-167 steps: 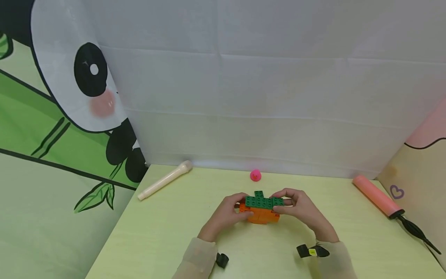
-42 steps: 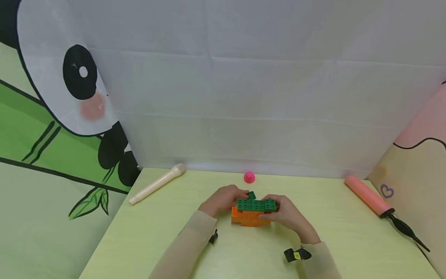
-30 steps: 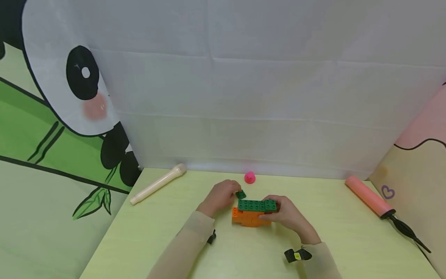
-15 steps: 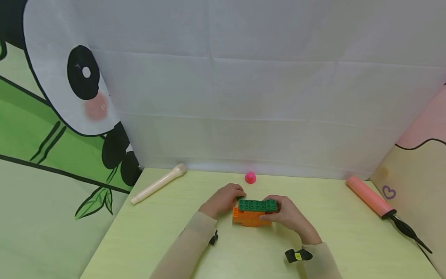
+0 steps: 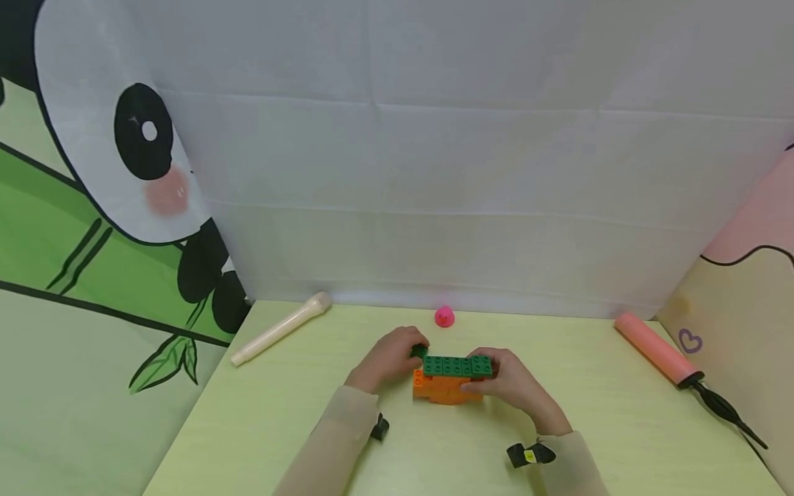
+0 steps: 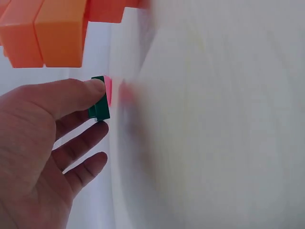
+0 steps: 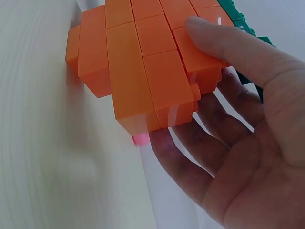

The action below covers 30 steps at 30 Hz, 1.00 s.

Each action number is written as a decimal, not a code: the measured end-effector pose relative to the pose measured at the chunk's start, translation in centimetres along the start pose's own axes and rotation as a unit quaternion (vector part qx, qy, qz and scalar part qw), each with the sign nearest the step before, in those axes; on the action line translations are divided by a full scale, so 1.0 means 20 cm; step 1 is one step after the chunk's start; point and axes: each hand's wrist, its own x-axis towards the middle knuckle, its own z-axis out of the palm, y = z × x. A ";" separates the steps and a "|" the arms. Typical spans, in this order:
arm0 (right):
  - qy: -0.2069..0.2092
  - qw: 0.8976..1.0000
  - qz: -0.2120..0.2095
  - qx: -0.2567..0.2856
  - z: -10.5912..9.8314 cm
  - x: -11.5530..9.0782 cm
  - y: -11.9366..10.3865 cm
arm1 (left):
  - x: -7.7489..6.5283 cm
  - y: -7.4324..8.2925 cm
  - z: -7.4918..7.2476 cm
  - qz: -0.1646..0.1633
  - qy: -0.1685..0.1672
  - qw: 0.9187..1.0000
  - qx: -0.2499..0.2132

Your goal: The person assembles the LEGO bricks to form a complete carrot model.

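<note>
In the head view, an orange block build (image 5: 443, 390) topped by a row of green bricks (image 5: 455, 366) is at the middle of the table. My right hand (image 5: 511, 386) grips its right side, thumb on the front face and fingers behind, as the right wrist view shows. Just left of the build, my left hand (image 5: 389, 358) pinches a small green brick (image 6: 99, 100) between thumb and fingers, apart from the orange blocks (image 6: 59, 36). The last two fingers of that hand stand free of the brick.
A pink ball-shaped toy (image 5: 444, 316) sits behind the build, near the back wall. To the left lies a cream stick with a wider end (image 5: 282, 328). A pink cylinder with a black handle (image 5: 659, 350) lies along the right edge of the pale yellow table (image 5: 446, 455).
The small green brick has come off the top of the build and moved left in my left hand, turning in the fingers. My right hand keeps its grip on the build.
</note>
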 end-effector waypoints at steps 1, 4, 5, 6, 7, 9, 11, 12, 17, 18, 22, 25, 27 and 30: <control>0.000 1.000 -0.001 0.000 0.00 0.00 0.00 | 0.00 0.00 0.00 -0.001 0.001 1.000 -0.009; 0.000 1.000 -0.001 0.001 -0.02 0.01 0.01 | -0.01 0.00 -0.01 -0.009 0.006 0.999 -0.032; 0.000 1.000 0.000 0.001 -0.02 0.02 0.01 | -0.01 0.00 -0.01 -0.012 0.008 0.999 -0.037; 0.000 1.000 0.000 0.001 -0.02 0.02 0.02 | -0.02 0.00 -0.01 -0.016 0.011 0.999 -0.044; 0.000 1.000 0.001 0.001 -0.02 0.02 0.02 | -0.02 0.01 -0.01 -0.020 0.015 0.998 -0.055; -0.001 1.000 0.003 0.002 -0.03 0.03 0.02 | -0.03 0.01 -0.01 -0.030 0.023 0.996 -0.076; -0.001 1.000 0.004 0.002 -0.04 0.03 0.02 | -0.04 0.01 -0.02 -0.040 0.033 0.994 -0.101; -0.002 1.000 0.004 0.002 -0.04 0.04 0.03 | -0.05 0.01 -0.02 -0.044 0.039 0.992 -0.116; -0.005 1.000 0.001 0.004 -0.05 0.04 0.03 | -0.07 0.02 -0.04 -0.045 0.071 0.981 -0.177; -0.005 1.000 0.002 0.005 -0.05 0.04 0.03 | -0.08 0.02 -0.04 -0.042 0.077 0.979 -0.185; 0.000 1.000 0.005 0.000 -0.04 0.05 0.03 | -0.10 0.03 -0.05 -0.023 0.098 0.975 -0.199; 0.006 1.000 0.009 -0.003 -0.04 0.05 0.03 | -0.11 0.04 -0.06 -0.014 0.112 0.972 -0.206; 0.009 1.000 0.013 -0.002 -0.04 0.05 0.03 | -0.12 0.05 -0.06 -0.013 0.120 0.970 -0.213; 0.013 1.000 0.017 0.001 -0.04 0.05 0.02 | -0.13 0.07 -0.07 -0.012 0.132 0.966 -0.221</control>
